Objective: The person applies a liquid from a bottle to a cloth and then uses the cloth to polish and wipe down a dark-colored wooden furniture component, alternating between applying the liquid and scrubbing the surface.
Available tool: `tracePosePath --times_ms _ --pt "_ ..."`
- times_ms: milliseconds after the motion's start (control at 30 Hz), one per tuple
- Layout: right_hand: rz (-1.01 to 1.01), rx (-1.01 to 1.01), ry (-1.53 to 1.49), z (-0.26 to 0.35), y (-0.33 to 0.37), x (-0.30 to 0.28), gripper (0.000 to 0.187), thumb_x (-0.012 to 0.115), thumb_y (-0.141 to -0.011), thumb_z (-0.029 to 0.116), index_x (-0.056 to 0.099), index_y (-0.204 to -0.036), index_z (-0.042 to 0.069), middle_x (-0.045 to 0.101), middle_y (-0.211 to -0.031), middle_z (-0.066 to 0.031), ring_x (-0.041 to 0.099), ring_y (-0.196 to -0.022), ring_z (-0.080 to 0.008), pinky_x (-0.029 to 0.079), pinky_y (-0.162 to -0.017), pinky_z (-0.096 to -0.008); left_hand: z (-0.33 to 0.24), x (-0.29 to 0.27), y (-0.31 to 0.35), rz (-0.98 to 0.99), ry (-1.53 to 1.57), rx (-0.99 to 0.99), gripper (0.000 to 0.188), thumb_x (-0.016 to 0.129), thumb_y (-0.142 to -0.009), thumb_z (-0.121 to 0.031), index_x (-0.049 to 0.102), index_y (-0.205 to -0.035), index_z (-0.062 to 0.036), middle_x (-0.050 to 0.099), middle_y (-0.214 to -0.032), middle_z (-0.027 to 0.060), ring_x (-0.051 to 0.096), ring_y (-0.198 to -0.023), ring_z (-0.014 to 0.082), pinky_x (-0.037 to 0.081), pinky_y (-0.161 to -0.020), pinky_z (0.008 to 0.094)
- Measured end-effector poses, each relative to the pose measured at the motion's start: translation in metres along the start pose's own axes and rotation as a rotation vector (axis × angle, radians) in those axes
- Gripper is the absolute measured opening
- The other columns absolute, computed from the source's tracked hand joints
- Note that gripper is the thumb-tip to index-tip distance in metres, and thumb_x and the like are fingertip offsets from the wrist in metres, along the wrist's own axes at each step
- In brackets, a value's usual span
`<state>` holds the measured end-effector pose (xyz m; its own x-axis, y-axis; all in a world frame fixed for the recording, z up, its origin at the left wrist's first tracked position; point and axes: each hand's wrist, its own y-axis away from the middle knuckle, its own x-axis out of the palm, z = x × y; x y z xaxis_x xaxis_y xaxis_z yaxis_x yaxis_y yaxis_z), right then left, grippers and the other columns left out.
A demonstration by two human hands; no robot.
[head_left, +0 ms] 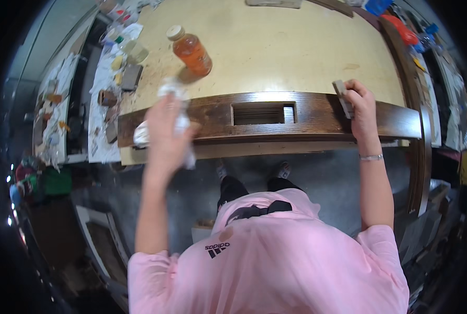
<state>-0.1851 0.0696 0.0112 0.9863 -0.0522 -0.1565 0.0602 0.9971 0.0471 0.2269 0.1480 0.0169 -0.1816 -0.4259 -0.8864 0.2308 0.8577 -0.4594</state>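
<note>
A dark brown, glossy wooden board (207, 115) lies across the near edge of the table, with a rectangular opening cut through its middle. At its left end my left hand (166, 131), blurred by motion, is closed on a crumpled white cloth (141, 134) over the wood. My right hand (363, 107) grips a thin, flat grey-brown block (342, 97), held tilted on its edge at the right part of the board. Whether the block touches the wood I cannot tell. Behind the cloth stands a bottle of orange liquid (192, 54) with a pale cap.
Under the board is a pale yellow tabletop (286, 47). To the left, a paper-covered bench (98, 138) carries a clear bottle (134, 51), a grey block (132, 77) and small pots. Another dark wooden piece (421, 162) runs along the right side. A red bag (399, 30) lies at far right.
</note>
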Motion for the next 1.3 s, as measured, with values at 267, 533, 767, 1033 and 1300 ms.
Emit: tracePosePath --times_ms 267,533,767,1033,1300 --pt "0.049 0.012 -0.1 -0.003 -0.004 -0.008 0.015 0.06 -0.083 0.012 0.065 -0.09 -0.001 0.06 -0.081 0.0011 0.05 -0.075 -0.0054 0.039 -0.068 -0.0215 0.073 -0.018 0.075 -0.191 0.495 -0.723 0.027 0.054 -0.096 0.003 0.069 -0.118 0.002 0.068 -0.12 0.0138 0.063 -0.111 0.0252 0.049 -0.101 0.0381" --pt "-0.011 -0.01 -0.12 -0.011 -0.006 -0.006 0.013 0.061 -0.084 0.01 0.064 -0.088 -0.002 0.059 -0.08 0.0008 0.05 -0.074 -0.0062 0.039 -0.069 -0.0225 -0.04 0.004 -0.015 -0.124 0.159 0.081 0.027 0.054 -0.097 -0.004 0.064 -0.122 0.0007 0.068 -0.116 0.0145 0.063 -0.107 0.0303 0.048 -0.098 0.042" --pt "-0.016 -0.05 -0.089 -0.013 -0.005 -0.004 0.013 0.062 -0.084 0.011 0.064 -0.09 -0.001 0.059 -0.08 0.0011 0.05 -0.074 -0.0061 0.039 -0.069 -0.0227 0.103 0.002 0.062 -0.219 0.011 -0.39 0.018 0.058 -0.092 -0.006 0.074 -0.1 -0.0022 0.071 -0.111 0.0124 0.058 -0.103 0.0307 0.046 -0.095 0.0424" --pt "-0.044 -0.093 -0.1 -0.018 -0.003 -0.005 0.015 0.062 -0.085 0.012 0.065 -0.092 -0.002 0.06 -0.083 0.0011 0.051 -0.077 -0.0066 0.04 -0.072 -0.0226 0.063 0.017 0.054 -0.179 0.339 -0.408 0.016 0.064 -0.088 -0.006 0.074 -0.099 -0.0028 0.071 -0.108 0.0134 0.06 -0.1 0.0285 0.049 -0.09 0.0358" --pt "-0.045 -0.07 -0.06 -0.014 -0.002 -0.002 0.015 0.062 -0.085 0.012 0.065 -0.092 -0.002 0.061 -0.083 0.0011 0.051 -0.077 -0.0066 0.04 -0.072 -0.0228 -0.079 0.028 0.004 -0.051 0.35 0.018 0.027 0.066 -0.082 0.001 0.068 -0.108 -0.0043 0.065 -0.109 0.0107 0.055 -0.092 0.0287 0.046 -0.083 0.038"
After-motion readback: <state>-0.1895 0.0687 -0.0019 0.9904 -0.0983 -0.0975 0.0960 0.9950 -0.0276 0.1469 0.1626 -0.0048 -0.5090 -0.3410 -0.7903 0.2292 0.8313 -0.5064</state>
